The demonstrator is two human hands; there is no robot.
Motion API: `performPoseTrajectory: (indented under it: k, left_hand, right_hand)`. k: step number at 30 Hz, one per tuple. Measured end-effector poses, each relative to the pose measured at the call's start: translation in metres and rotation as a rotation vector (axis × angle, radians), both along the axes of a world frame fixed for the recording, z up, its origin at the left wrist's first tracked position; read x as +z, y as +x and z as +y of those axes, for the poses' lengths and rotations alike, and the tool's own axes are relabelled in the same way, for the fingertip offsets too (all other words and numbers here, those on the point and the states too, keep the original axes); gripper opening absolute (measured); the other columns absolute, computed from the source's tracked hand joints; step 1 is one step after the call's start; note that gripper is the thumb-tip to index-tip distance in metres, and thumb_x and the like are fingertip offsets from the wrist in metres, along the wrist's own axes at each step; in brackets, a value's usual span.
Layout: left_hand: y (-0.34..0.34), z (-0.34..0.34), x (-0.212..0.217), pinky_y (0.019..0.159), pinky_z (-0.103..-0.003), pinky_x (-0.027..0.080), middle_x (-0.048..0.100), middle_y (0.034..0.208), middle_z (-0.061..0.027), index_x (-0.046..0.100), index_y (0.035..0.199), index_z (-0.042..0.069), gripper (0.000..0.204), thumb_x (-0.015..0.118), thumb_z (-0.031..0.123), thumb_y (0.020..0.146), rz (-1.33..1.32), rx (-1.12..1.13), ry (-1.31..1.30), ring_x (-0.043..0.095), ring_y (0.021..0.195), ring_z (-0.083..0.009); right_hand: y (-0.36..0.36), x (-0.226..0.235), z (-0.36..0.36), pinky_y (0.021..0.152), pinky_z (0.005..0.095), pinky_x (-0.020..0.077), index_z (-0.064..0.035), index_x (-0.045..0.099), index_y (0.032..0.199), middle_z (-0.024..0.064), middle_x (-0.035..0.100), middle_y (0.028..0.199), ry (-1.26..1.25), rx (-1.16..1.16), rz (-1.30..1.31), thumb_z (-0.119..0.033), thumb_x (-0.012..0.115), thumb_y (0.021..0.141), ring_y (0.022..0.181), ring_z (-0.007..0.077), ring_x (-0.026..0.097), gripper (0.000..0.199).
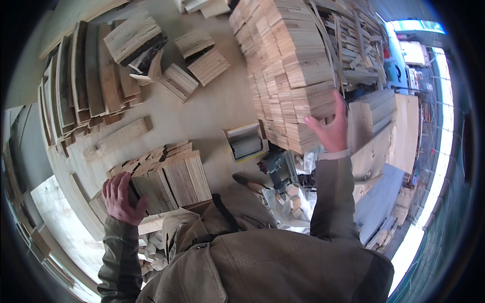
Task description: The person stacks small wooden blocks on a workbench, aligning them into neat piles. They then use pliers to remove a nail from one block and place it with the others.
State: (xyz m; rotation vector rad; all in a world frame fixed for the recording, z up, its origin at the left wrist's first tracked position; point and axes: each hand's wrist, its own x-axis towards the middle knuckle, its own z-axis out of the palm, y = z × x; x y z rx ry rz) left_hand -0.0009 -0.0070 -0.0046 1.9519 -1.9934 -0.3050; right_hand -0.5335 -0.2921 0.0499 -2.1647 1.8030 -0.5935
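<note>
Two stacks of wood take up my attention from here. The larger, the tall stack (285,65), lies toward 1 o'clock, its long axis running from 11 down to 5, with the near end pointing at 5. It is pale and tan, built of many thin pieces in tight rows, the seams slightly uneven and the grain showing on the side faces. My right hand (333,129), between 2 and 3 o'clock, is spread wide at that near end, thumb well apart from the fingers; I cannot tell how firmly it touches.

The smaller row of boards (174,177) sits toward 8 o'clock, its length running from roughly 8 to 2. Its pieces stand side by side, grey-brown with some dark edges and a ragged top. My left hand (124,199) is at its 8 o'clock end, fingers bent, thumb parted widely from them. Near the middle, toward 5, lies a drill (274,169).
</note>
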Motion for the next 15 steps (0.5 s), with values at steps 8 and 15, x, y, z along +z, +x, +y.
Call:
performPoseTrajectory:
  k: [8, 15]
  left_hand:
    - [0.001, -0.001, 0.013, 0.114, -0.062, 0.043, 0.066, 0.137, -0.0174, 0.061, 0.142, 0.006, 0.078, 0.087, 0.039, 0.077, 0.034, 0.026, 0.026, 0.063, 0.128, -0.0417]
    - [0.0, -0.002, 0.016, 0.113, -0.061, 0.044, 0.066, 0.136, -0.0171, 0.062, 0.141, 0.006, 0.078, 0.086, 0.041, 0.076, 0.06, 0.035, 0.026, 0.063, 0.127, -0.0406]
  right_hand:
    - [0.09, 0.063, 0.014, 0.126, 0.0473, 0.0388, 0.0031, 0.045, 0.161, 0.0228, 0.052, 0.159, -0.13, 0.048, -0.267, -0.011, 0.092, 0.08, 0.146, 0.0361, 0.051, 0.094]
    - [0.264, 0.005, -0.038, 0.123, 0.0488, 0.0423, 0.0028, 0.04, 0.162, 0.0262, 0.052, 0.157, -0.171, 0.521, -0.331, -0.026, 0.098, 0.076, 0.147, 0.0405, 0.052, 0.107]
